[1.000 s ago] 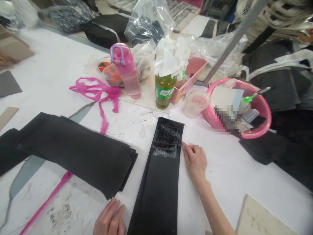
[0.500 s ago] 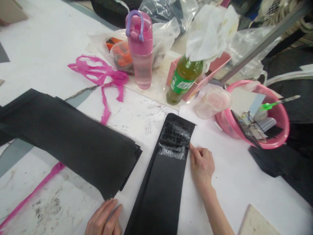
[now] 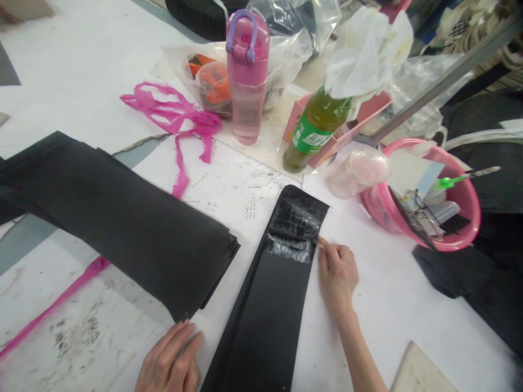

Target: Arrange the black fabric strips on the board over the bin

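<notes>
Black fabric strip [image 3: 267,294], glue-smeared at its far end, lies mid-worktop [image 3: 392,294]; right hand [image 3: 337,275], fingers curled, touches its 3 o'clock edge, left hand [image 3: 168,362] rests flat at 7 o'clock.

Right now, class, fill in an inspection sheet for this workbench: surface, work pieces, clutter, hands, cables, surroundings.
Surface: white table, smudged with grey marks and pink streaks.
Work pieces: long black strip with a shiny wet-looking patch near its far end; stack of black sheets to its left.
Clutter: pink water bottle, green drink bottle, pink basin of small tools, lidded plastic cup, pink plastic shreds, clear bags.
Hands: left hand flat on the table beside the strip's near end; right hand with fingertips at the strip's right edge by the patch.
Cables: nothing seen.
Surroundings: dark fabric piles at right, metal bar.
</notes>
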`<state>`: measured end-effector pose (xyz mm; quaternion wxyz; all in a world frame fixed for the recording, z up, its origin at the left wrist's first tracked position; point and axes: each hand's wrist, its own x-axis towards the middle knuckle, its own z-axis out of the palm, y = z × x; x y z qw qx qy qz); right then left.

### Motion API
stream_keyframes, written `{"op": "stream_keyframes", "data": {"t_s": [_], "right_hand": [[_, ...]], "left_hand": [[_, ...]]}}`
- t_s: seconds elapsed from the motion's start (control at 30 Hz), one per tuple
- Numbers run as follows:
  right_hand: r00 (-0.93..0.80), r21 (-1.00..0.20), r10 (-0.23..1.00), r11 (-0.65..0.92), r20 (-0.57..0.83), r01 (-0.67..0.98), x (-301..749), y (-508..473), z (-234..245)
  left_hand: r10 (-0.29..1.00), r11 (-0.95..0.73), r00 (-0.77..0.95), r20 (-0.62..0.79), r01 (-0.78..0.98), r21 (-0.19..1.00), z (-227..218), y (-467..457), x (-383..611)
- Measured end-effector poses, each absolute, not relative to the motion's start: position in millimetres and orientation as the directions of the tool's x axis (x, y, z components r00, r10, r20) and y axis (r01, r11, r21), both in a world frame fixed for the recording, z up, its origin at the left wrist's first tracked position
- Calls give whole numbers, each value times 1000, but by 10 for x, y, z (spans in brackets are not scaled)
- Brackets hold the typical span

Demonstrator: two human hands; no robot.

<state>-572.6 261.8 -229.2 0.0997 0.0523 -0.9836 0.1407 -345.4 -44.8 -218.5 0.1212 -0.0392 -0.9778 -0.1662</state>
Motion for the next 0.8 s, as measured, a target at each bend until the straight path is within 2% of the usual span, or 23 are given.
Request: {"op": "stream_keyframes", "data": {"t_s": [0.13,0.2,0.3,0.37,0.57,0.67,0.8], "right_hand": [[-983,-492,29,868,182,-66,-5822,2619,-2134],[-980,-493,-1,864,200,-102,-5943,2595,-2006],[-970,-415,-84,893,226,-174,-6182,2537,-1852],[-969,-419,-87,890,233,-180,-6337,2504,-1811],[-967,-491,-74,850,244,-189,-6623,2463,-1844],[-967,-590,-71,780,244,-206,-6635,2463,-1852],[-955,-691,51,701,293,-174,-6220,2545,-1847]], "left_hand": [[23,941,-968,251,106,321,-2204,-460,-3430],[36,943,-967,251,116,313,-2207,-466,-3425],[49,942,-966,254,129,309,-2207,-471,-3430],[47,941,-965,257,129,313,-2205,-472,-3435],[57,943,-966,252,135,304,-2189,-465,-3435],[58,944,-966,253,136,302,-2192,-455,-3444],[53,939,-958,280,143,311,-2216,-473,-3473]]}}
